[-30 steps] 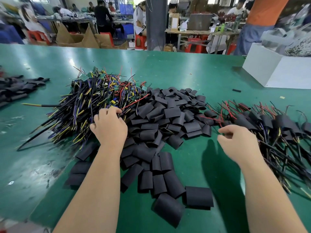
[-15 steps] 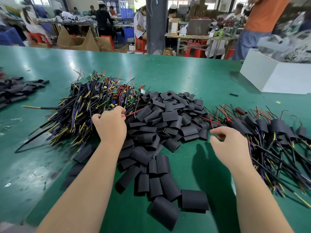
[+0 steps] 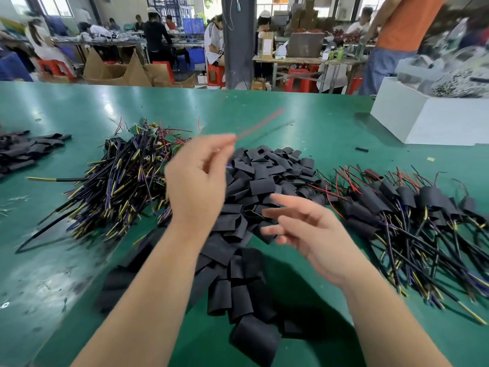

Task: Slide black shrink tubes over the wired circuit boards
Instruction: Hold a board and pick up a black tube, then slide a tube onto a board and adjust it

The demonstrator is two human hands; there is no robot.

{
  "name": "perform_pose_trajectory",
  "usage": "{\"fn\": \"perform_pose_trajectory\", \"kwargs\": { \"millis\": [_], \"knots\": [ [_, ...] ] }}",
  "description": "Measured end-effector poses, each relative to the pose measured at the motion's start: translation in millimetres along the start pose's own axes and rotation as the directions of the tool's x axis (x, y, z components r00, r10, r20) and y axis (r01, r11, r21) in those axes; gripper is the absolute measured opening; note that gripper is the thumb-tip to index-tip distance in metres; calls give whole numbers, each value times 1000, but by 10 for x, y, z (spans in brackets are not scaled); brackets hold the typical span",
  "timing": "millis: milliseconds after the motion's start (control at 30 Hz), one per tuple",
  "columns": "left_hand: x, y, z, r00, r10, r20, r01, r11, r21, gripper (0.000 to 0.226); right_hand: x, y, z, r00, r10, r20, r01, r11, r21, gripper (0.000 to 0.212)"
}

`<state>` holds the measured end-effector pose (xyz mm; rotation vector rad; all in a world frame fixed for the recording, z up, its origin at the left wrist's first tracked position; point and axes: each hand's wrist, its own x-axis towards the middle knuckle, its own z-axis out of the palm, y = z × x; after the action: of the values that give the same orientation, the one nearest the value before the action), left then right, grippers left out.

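A heap of flat black shrink tubes (image 3: 264,178) fills the middle of the green table (image 3: 317,123). To its left lies a pile of bare wired circuit boards (image 3: 124,178) with black, yellow, purple and red leads. On the right lies a pile of boards with tubes on them (image 3: 402,207). My left hand (image 3: 197,181) is raised over the tube heap and pinches a thin red wire (image 3: 260,123) that blurs up and to the right; what hangs from it is hidden by the hand. My right hand (image 3: 309,229) hovers beside it, fingers spread and empty.
A white box (image 3: 428,120) stands at the table's back right with bagged parts on it. More black tubes (image 3: 23,152) lie at the far left edge. One loose short tube (image 3: 361,149) lies near the box. People work at benches behind the table.
My left hand has lifted off the bare wire pile, pulling a red-wired piece up and rightward. My right hand has opened its fingers and moved left toward it.
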<state>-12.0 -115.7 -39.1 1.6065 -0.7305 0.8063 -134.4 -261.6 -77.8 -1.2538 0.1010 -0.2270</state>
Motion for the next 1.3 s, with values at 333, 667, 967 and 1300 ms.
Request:
{"fn": "perform_pose_trajectory", "kwargs": {
  "millis": [333, 667, 967, 1300],
  "knots": [
    [-369, 62, 59, 760, -447, 472, 485, 873, 46, 39, 126, 216, 116, 973, 197, -120, -178, 972, 153, 27],
    [-117, -420, -47, 592, -771, 234, 301, 481, 823, 68, 208, 341, 155, 970, 209, -125, -187, 968, 166, 15],
    [-59, -381, 76, 455, -800, 391, 440, 584, 682, 72, 211, 363, 185, 981, 192, -28, -187, 972, 143, 24],
    [-67, -289, 56, 501, -654, 567, 546, 747, 379, 38, 185, 375, 213, 994, 78, 79, -90, 982, 168, 41]
  ]
}}
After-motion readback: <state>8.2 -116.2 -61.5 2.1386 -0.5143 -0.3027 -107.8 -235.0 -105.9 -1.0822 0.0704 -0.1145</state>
